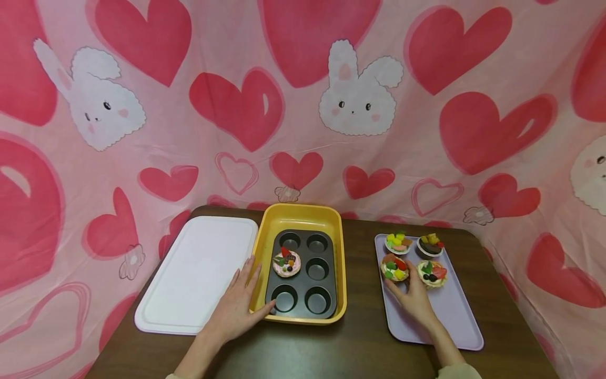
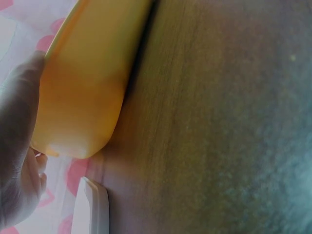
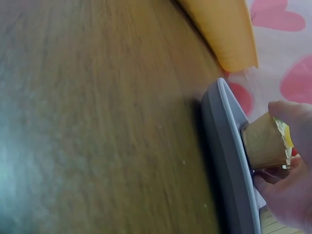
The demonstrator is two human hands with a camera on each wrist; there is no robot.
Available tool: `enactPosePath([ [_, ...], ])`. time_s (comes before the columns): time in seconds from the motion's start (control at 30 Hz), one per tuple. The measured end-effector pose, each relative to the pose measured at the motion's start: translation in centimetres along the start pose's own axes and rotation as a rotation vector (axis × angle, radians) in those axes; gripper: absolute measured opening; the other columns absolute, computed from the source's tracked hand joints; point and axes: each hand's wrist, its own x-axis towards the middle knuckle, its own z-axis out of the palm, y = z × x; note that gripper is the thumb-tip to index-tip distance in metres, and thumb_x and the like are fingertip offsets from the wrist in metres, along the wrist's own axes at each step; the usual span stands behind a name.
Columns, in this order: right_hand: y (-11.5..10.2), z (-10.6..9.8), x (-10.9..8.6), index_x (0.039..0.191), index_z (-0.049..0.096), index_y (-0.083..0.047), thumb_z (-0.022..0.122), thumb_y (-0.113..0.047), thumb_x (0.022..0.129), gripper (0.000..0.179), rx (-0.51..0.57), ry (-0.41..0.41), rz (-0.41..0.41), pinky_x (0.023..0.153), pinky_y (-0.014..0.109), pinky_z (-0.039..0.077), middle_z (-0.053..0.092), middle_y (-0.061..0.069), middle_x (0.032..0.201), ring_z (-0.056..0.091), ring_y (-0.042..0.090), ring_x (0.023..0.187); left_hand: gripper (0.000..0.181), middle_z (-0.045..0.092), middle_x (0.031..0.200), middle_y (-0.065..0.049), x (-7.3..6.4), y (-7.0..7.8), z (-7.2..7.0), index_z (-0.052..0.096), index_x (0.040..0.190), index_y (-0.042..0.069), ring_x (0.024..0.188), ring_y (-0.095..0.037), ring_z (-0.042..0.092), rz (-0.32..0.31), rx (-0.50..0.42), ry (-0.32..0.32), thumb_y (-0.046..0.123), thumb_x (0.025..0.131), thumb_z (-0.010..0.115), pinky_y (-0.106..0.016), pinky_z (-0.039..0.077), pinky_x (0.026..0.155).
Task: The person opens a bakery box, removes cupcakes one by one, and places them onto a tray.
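Note:
My right hand (image 1: 416,301) pinches a toy fruit cupcake (image 1: 393,268) at the left edge of a lilac tray (image 1: 455,318). In the right wrist view, the cupcake's tan cup (image 3: 264,141) stands close over the tray, thumb and fingers at its top rim. Beside it are a strawberry-topped cupcake (image 1: 432,273), a yellow-topped one (image 1: 397,243) and a dark one (image 1: 430,246). My left hand (image 1: 236,310) rests on the near left rim of a yellow bin (image 1: 343,273), fingers extended. Inside lies a dark muffin tin (image 1: 303,252), a pink cupcake (image 1: 286,266) in its middle left cup.
A white board (image 1: 199,271) lies left of the bin on the brown wooden table (image 1: 364,310). Bare tabletop separates the bin from the lilac tray. Behind the table hangs a pink cloth (image 1: 303,142) with hearts and rabbits.

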Motion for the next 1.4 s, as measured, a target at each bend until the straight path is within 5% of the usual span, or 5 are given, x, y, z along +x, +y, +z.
enactPosePath([
  [0.13,-0.4,-0.2,-0.4,0.163,0.024,0.017,0.081,-0.014,0.098,0.092,-0.081,0.007,-0.052,0.124,0.080,0.029,0.032,0.046,0.164,0.033,0.064,0.154,0.106,0.013,0.187,-0.012,0.0,0.0,0.0,0.033,0.173,0.009,0.171,-0.037,0.027,-0.004,0.002,-0.003,0.069,0.094,0.071,-0.058,0.026,0.138],
  [0.23,-0.9,0.0,-0.6,0.164,0.025,0.014,0.083,-0.011,0.096,0.093,-0.106,0.052,-0.128,0.129,0.075,0.028,0.032,0.044,0.164,0.033,0.063,0.152,0.106,0.013,0.187,-0.012,0.0,0.0,0.0,0.033,0.173,0.009,0.171,-0.036,0.027,-0.002,0.002,-0.002,0.069,0.094,0.071,-0.058,0.026,0.138],
  [0.43,-1.9,0.2,-0.2,0.165,0.033,0.007,0.088,-0.008,0.091,0.094,-0.161,0.112,-0.284,0.139,0.026,0.014,0.035,0.038,0.168,0.035,0.060,0.155,0.106,0.013,0.187,-0.012,0.1,0.0,0.0,0.033,0.173,0.009,0.171,-0.036,0.026,-0.003,0.004,0.001,0.068,0.095,0.071,-0.058,0.025,0.139],
  [0.67,-3.6,0.1,0.6,0.166,0.032,0.006,0.089,-0.018,0.092,0.096,-0.229,0.049,-0.260,0.122,0.083,0.030,0.028,0.038,0.172,0.029,0.062,0.158,0.105,0.013,0.187,-0.012,0.1,0.1,-0.1,0.033,0.173,0.009,0.171,-0.036,0.026,-0.006,0.001,-0.006,0.068,0.095,0.071,-0.058,0.025,0.139],
  [1.4,-8.6,3.9,3.5,0.171,0.034,-0.009,0.087,-0.052,0.090,0.106,-0.422,-0.269,-0.307,0.127,0.078,0.032,0.036,0.024,0.177,0.029,0.050,0.166,0.105,0.012,0.188,-0.011,0.0,0.1,-0.2,0.032,0.174,0.010,0.171,-0.037,0.028,-0.008,0.001,-0.014,0.068,0.095,0.071,-0.058,0.025,0.138],
])
